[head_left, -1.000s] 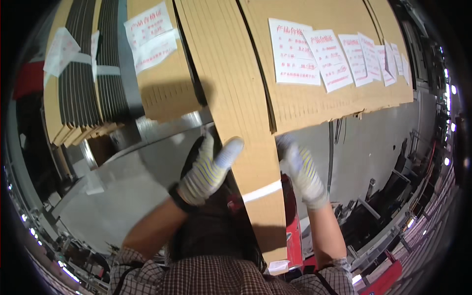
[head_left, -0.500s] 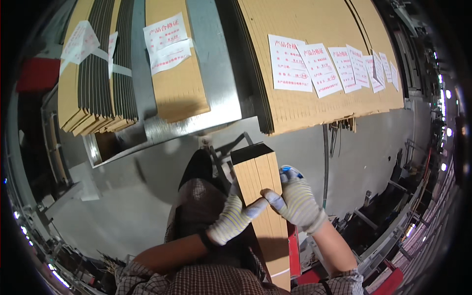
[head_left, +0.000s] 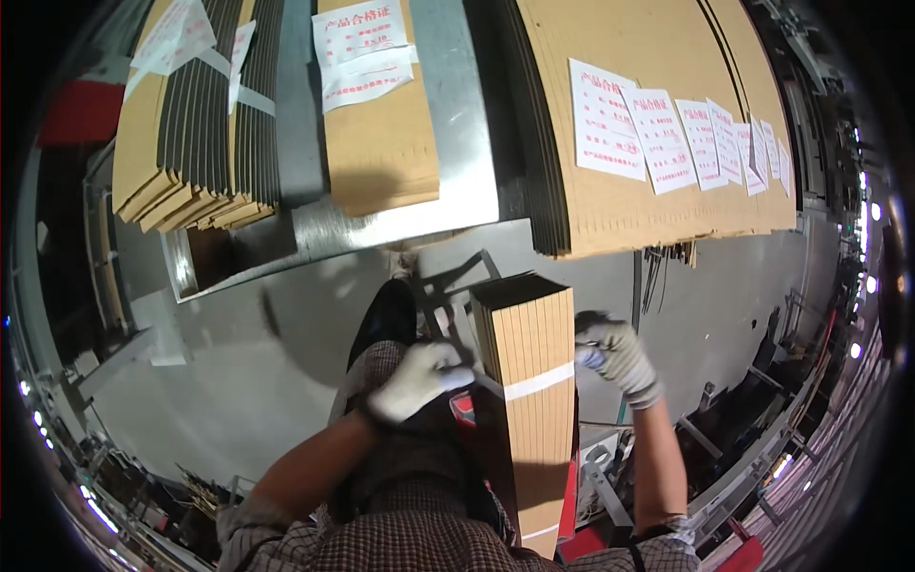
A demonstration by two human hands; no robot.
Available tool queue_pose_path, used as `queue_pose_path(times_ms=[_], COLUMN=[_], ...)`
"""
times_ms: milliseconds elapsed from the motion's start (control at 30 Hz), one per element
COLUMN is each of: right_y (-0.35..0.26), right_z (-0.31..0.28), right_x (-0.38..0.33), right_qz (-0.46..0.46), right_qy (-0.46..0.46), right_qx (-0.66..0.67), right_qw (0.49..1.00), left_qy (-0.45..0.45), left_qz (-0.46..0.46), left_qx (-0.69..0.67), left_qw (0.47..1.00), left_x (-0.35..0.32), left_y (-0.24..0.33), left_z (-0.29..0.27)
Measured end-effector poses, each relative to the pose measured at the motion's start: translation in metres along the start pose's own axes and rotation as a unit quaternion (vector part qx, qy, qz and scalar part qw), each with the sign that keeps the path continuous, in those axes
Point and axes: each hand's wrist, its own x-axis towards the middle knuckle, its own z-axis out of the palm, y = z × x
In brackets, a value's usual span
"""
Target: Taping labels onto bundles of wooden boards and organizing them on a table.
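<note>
At the far left a thick bundle of brown and black boards lies on a metal surface, with a crumpled white paper and a pale band across it. Just beside it lies a narrower banded bundle, and then, a little apart, a flat brown bundle with a white label near its far end. Nearer the person, the left hand, in a pale glove, is beside the left side of the middle bundle; its fingers are bent in toward the end of a thin white strip, but blur leaves unclear whether they grip it. The middle bundle is in front of the person, between the two hands, its near end close to the body. A white band crosses its brown top, and a red part shows along its right edge lower down. The right hand, also gloved, is just beside the bundle's right side, fingers curled inward; whether they hold anything cannot be told. Farther off on the right lies a wide stack of brown boards, carrying an overlapping row of white papers.
</note>
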Motion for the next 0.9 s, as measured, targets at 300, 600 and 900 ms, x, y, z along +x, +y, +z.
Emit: queue_pose_path(times_ms=[300, 600, 900], right_y=[-0.055, -0.106, -0.167], right_z=[0.056, 0.147, 0.120], right_x=[0.004, -0.024, -0.026], right_qz=[0.028, 0.021, -0.188], right_qy=[0.223, 0.335, 0.218], right_qx=[-0.050, -0.176, -0.399], right_qw=[0.973, 0.925, 0.871], left_qy=[-0.077, 0.006, 0.010], left_qz=[0.173, -0.090, 0.463], left_qx=[-0.215, -0.531, 0.595], left_qw=[0.958, 0.842, 0.657], left_x=[0.104, -0.094, 0.017], left_y=[-0.080, 0.094, 0.163], left_z=[0.040, -0.021, -0.015])
